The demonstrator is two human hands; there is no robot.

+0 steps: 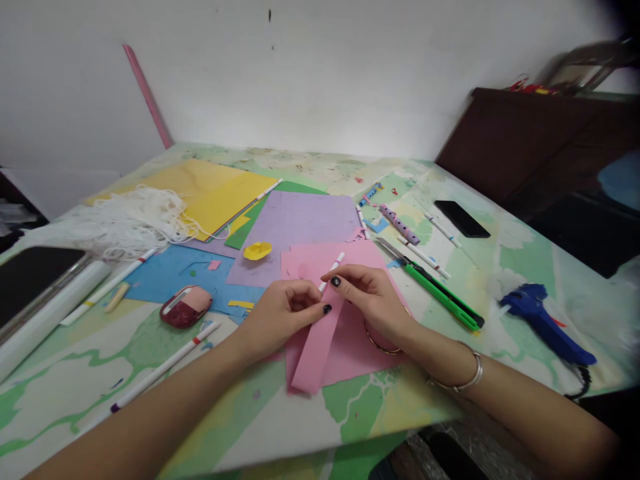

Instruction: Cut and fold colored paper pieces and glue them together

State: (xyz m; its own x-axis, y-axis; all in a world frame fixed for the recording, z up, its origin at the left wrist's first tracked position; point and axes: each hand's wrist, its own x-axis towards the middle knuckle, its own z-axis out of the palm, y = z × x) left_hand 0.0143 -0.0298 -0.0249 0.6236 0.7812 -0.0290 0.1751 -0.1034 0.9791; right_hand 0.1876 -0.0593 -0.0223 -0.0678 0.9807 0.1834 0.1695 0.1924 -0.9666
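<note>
A slim white felt-tip pen [339,262] leans up between my two hands, its lower part hidden by fingers. From under the fingers a pink paper strip [316,357] runs down towards me, folded over at its near end. My left hand [286,312] is closed, with its thumb on the strip beside the pen. My right hand [373,297] pinches the pen and the strip's top between thumb and fingers. Beneath both lies a pink paper sheet [367,343], partly covered by the hands. Whether the strip wraps the pen is hidden.
Purple paper [310,217], a yellow paper piece [257,251] and white string [135,223] lie beyond. A green cutter knife [443,293] with its blade out and a blue glue gun [547,323] are at right. An earbud case [186,307] sits left.
</note>
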